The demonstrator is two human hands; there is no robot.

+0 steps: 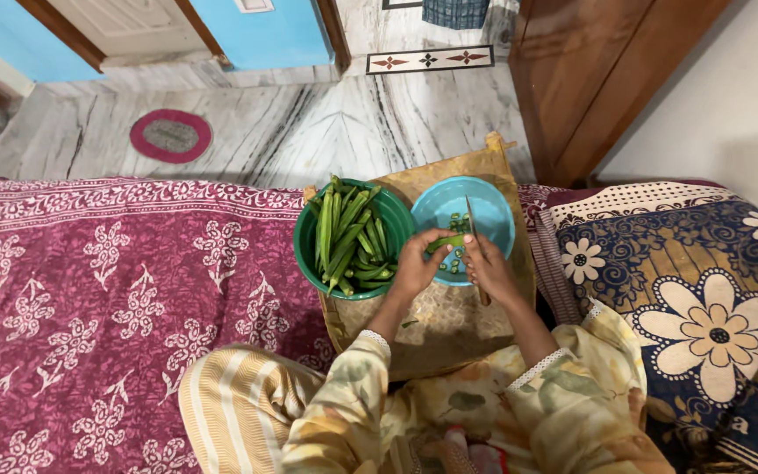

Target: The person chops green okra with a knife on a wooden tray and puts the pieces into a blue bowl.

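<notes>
Right at the middle of the bed, the person's left hand closes its grip on an okra pod, held over the near rim of the light blue bowl, while the right hand is closed round the handle of a knife whose blade rises upright beside the pod's end. Small cut okra pieces lie inside the blue bowl, under and between the two hands. Just to the left, touching the blue bowl's side, stands a green bowl filled with whole okra pods, some standing tilted against its rim. Both bowls rest on a woven golden-brown mat, which runs back from the person's lap to the far edge of the bed. The maroon bedspread with white flower prints spreads wide to the left, giving open room on that side. To the right, a dark blue flowered blanket lies close against the mat, so room there is tight. Beyond the bed's far edge is a marble floor with a small round pink rug, well apart from the bowls. A wooden door stands at the upper right, near the mat's far corner.
</notes>
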